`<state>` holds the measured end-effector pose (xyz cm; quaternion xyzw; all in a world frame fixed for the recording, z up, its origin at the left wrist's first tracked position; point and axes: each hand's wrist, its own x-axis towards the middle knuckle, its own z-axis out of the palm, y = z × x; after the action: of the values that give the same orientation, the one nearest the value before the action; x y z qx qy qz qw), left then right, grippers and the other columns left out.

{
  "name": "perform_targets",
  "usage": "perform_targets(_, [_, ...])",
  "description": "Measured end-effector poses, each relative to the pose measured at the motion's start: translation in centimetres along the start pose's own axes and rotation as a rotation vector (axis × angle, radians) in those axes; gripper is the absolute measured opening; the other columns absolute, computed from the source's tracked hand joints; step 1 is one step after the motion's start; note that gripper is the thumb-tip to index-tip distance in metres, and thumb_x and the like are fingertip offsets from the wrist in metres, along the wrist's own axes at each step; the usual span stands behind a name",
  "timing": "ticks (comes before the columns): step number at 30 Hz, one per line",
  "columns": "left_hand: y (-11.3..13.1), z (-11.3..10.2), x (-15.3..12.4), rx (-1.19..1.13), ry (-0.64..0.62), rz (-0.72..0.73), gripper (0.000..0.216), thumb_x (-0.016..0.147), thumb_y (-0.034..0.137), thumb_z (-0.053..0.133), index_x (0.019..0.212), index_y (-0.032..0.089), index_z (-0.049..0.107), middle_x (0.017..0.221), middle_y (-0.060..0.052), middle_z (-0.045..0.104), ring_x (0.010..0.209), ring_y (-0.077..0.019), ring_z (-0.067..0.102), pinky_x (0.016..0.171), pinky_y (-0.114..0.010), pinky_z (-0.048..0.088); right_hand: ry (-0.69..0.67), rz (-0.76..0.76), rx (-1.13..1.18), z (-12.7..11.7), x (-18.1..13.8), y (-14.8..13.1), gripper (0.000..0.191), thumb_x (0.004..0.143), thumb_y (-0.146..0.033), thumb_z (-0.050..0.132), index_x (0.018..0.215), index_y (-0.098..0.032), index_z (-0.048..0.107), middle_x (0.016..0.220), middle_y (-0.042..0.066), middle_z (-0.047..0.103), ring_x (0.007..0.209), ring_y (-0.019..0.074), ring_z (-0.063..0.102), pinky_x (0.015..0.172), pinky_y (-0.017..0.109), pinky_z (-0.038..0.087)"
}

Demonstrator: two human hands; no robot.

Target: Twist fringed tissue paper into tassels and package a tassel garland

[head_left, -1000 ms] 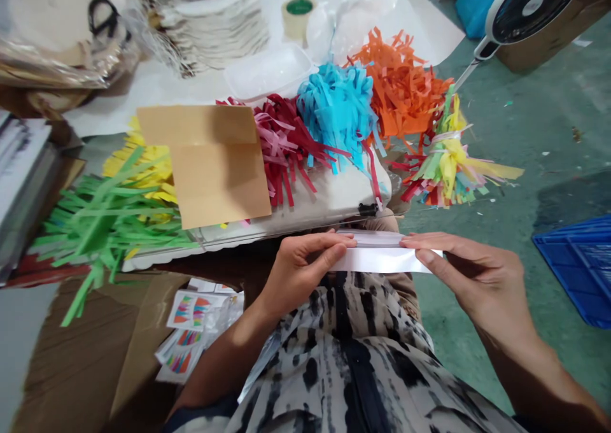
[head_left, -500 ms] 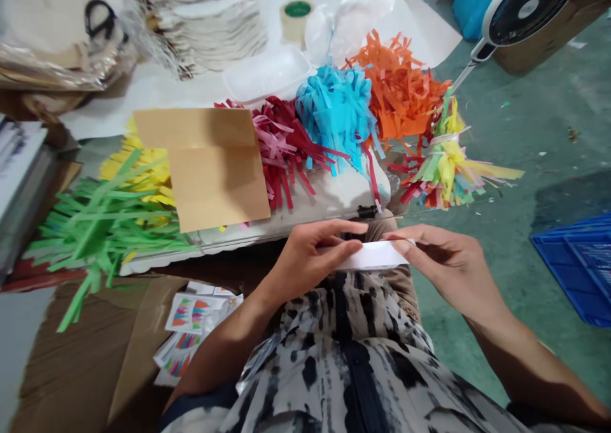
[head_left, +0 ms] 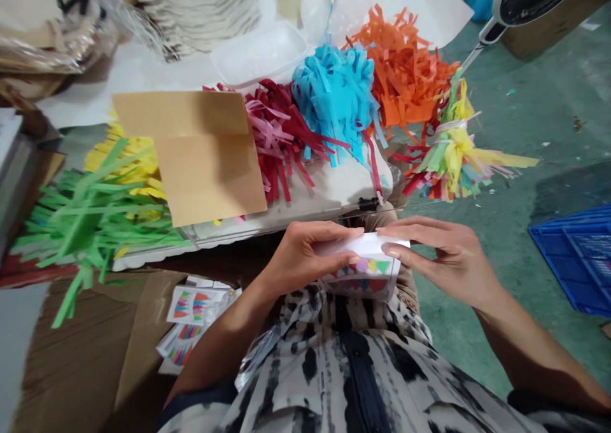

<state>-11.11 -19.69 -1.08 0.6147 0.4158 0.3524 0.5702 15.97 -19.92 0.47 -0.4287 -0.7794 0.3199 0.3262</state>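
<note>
Printed card (head_left: 368, 271) | over lap | left hand (head_left: 305, 258) fingers pinch left edge | right hand (head_left: 443, 255) fingers pinch right edge

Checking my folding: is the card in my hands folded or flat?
Folded: the card has a white panel bent over its coloured face, between left hand and right hand.

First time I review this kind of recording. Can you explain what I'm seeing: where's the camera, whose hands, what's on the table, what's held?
There is no machine: a person works with bare hands, and one camera on their head looks down over their lap. The left hand and right hand together pinch a printed white paper with coloured flags on it. On the table beyond lie heaps of cut paper: green strips, red strips, blue strips, orange strips, a brown card and, to the right, a tied mixed bundle.
</note>
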Motion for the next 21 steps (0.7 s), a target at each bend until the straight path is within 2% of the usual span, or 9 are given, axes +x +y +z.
perform_targets(5, [-0.2, 0.0, 0.1, -0.036, -0.006, -0.025, 0.032, 0.085, 0.026, 0.087, 0.117, 0.020, 0.084, 0.115, -0.009, 0.084, 0.104, -0.0260, 0.082, 0.091, -0.031, 0.068, 0.028, -0.149, -0.083, 0.0, -0.3, 0.3, 0.031, 0.092, -0.016, 0.082, 0.120, -0.027, 0.078, 0.108, 0.001, 0.083, 0.095, 0.0147, 0.079, 0.087, 0.025, 0.063])
perform_targets(11, [-0.6, 0.1, 0.3, -0.125, -0.011, -0.050, 0.027, 0.087, 0.029, 0.086, 0.114, 0.023, 0.085, 0.117, -0.007, 0.082, 0.109, -0.0276, 0.081, 0.097, -0.034, 0.068, 0.066, -0.190, -0.112, 0.1, -0.8, 0.7, 0.033, 0.091, -0.011, 0.081, 0.120, -0.027, 0.079, 0.109, 0.001, 0.084, 0.095, 0.0150, 0.080, 0.086, 0.024, 0.064])
perform_targets(15, [-1.1, -0.2, 0.2, -0.079, -0.045, 0.063, 0.022, 0.093, 0.026, 0.080, 0.114, 0.023, 0.085, 0.118, -0.007, 0.082, 0.111, -0.0256, 0.080, 0.099, -0.033, 0.067, 0.097, -0.172, -0.110, 0.1, -1.1, 1.2, 0.032, 0.091, -0.009, 0.080, 0.117, -0.027, 0.080, 0.108, 0.001, 0.084, 0.096, 0.0150, 0.080, 0.087, 0.024, 0.065])
perform_targets(21, [-3.1, -0.3, -0.2, 0.141, 0.121, 0.292, 0.022, 0.092, 0.024, 0.081, 0.113, 0.025, 0.085, 0.110, -0.006, 0.085, 0.099, -0.0219, 0.083, 0.093, -0.029, 0.067, 0.128, -0.100, -0.057, 0.1, -1.5, 2.0, 0.038, 0.092, -0.010, 0.079, 0.119, -0.035, 0.081, 0.109, -0.003, 0.084, 0.094, 0.0176, 0.081, 0.085, 0.030, 0.067])
